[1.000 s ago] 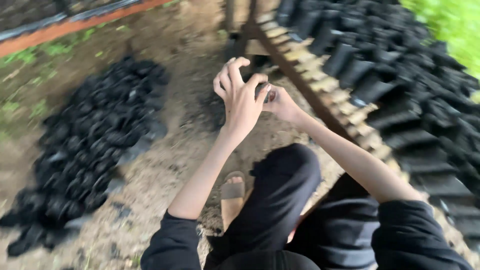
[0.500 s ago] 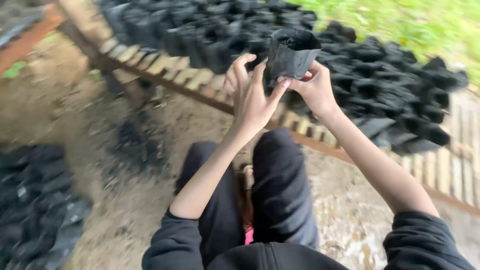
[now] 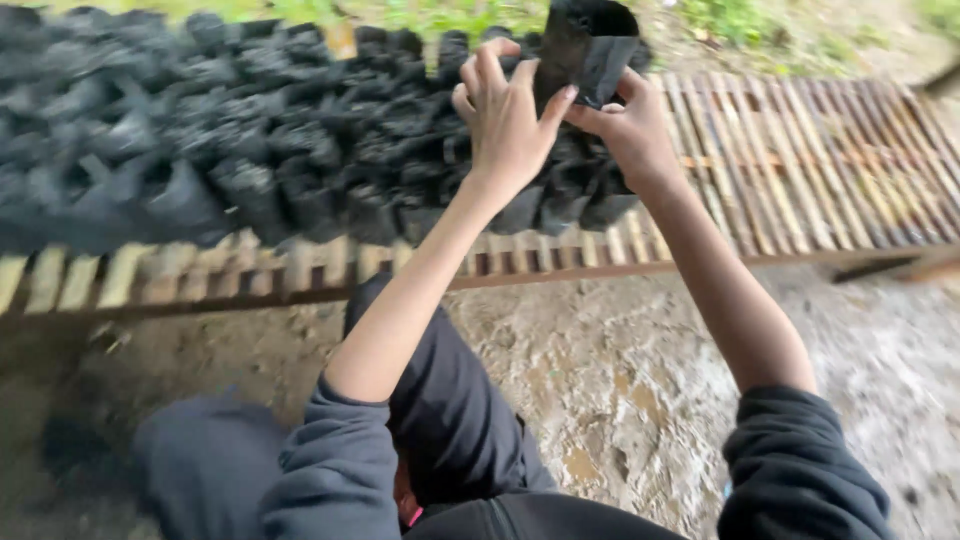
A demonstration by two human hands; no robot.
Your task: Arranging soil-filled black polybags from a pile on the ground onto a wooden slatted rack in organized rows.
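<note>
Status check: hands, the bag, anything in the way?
Left hand and right hand both pinch black bag, held up, mouth open. Filled bags packed on slatted rack below. Nothing in the way.

just the one head-worn view here, looking down and forward over the person's own dark-sleeved raised arms, pretty close in on the hands, facing a slatted wooden platform (image 3: 800, 170) packed with rows of black plastic nursery bags (image 3: 250, 150), muddy bare ground (image 3: 620, 380) right beneath the camera
</note>
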